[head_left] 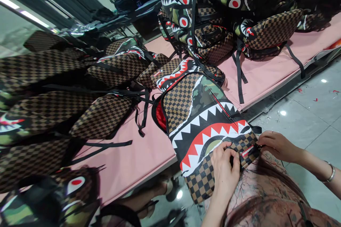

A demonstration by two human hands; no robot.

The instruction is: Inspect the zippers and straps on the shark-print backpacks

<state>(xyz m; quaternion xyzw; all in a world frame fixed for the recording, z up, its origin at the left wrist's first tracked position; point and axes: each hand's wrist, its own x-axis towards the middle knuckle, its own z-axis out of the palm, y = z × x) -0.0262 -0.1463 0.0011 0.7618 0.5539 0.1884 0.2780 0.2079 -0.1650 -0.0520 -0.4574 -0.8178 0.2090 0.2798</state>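
Note:
A backpack (197, 113) in brown check and camouflage, with a red and white shark mouth, lies front side up. Its upper part rests on the pink table (149, 159), and its lower end hangs over the edge against my lap. On the lower front panel, my left hand (226, 168) has its fingers curled together; whatever is between the fingertips is too small to see. My right hand (277, 145) pinches the side edge of the bag, close to a small red label (247, 151). At the top left, the bag's opening shows a red lining (160, 115).
A tall pile of similar backpacks (213, 17) stands at the back of the table. More bags (103, 117) lie along the left, straps trailing. Another person's leg (149, 197) shows below the table. Red scraps and threads litter the tiled floor (317, 113).

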